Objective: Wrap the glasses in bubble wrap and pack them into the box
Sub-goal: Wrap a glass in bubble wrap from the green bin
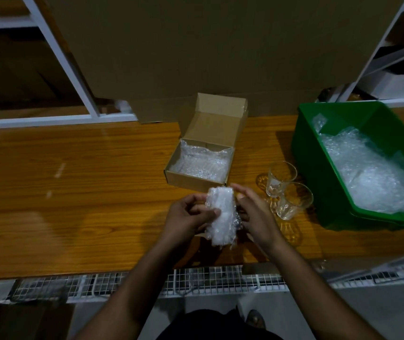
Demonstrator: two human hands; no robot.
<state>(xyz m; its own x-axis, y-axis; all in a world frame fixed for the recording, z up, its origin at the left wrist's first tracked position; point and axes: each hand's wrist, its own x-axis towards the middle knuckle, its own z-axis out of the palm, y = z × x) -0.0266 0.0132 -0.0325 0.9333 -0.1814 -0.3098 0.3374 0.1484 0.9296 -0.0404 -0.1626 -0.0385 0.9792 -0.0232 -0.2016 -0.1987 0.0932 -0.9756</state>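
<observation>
hands [191, 214] | wrapped bundle [222, 214] between fingers [212, 213] | box [202, 165] beyond

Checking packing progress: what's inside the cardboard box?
The cardboard box holds bubble wrap across its floor. Whether any glass lies inside the wrap is hidden.

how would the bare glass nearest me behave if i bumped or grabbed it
The nearest glass looks rigid and probably breakable: clear, unwrapped, upright on the wooden table. It seems narrower at the base than the rim, so a push may tip it, perhaps against the other glass close behind.
</observation>
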